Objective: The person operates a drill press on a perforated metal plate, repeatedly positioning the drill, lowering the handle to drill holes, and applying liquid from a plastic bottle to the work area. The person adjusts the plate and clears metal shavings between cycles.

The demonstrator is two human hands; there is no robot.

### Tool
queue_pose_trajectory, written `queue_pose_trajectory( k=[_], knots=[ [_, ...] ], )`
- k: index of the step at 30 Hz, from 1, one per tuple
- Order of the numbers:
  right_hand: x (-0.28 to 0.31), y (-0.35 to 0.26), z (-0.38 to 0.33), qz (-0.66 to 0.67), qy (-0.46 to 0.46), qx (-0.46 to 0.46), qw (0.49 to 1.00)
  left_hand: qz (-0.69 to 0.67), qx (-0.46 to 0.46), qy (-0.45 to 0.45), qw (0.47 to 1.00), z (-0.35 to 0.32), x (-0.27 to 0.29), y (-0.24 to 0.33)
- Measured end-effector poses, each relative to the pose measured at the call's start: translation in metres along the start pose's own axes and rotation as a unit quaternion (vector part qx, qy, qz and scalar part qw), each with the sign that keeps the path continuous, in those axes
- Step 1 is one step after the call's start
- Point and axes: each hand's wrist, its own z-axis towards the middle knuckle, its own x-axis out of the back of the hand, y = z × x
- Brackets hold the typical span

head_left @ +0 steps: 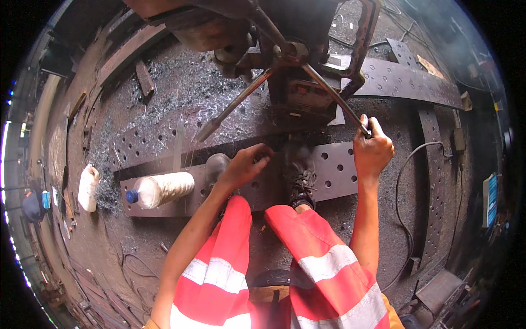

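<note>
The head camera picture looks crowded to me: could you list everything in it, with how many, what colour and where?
Drilling machine: one, dark and rusty, top centre, standing on the plates.
Feed handles: two seen, grey steel rods, slanting out from the machine's hub.
Perforated steel plates: several, dark brown, crossing the floor.
Plastic bottle: one, milky with a blue cap, lying on the near plate.
White jug: one, far left on the floor.
Metal shavings: heaps, silvery, upper left.
Cable: one, black, right.
Boot: one, black, on the near plate.
Trousers: orange, grey reflective bands.
Left hand: on the plate beside the boot.
Right hand: closed round a handle's end.
</note>
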Motion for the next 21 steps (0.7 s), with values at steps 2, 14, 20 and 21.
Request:
queue_pose_trajectory(
  k=[2,14,20,21],
  knots=[
    [0.001,0.000,0.000,-0.006,0.002,-0.001,1.000,0.031,-0.049,0.006,0.998,0.005,-0.003,0.005],
    [0.006,0.002,0.003,-0.016,0.006,-0.011,1.000,0.006,-0.019,0.150,0.988,0.125,-0.052,0.059],
    [0.004,-0.002,0.003,-0.014,0.008,-0.009,1.000,-0.078,0.033,0.210,0.974,0.148,-0.050,0.049],
    [0.004,-0.002,0.003,-0.013,0.005,-0.008,1.000,-0.115,0.031,0.214,0.969,0.150,-0.049,0.047]
  ],
)
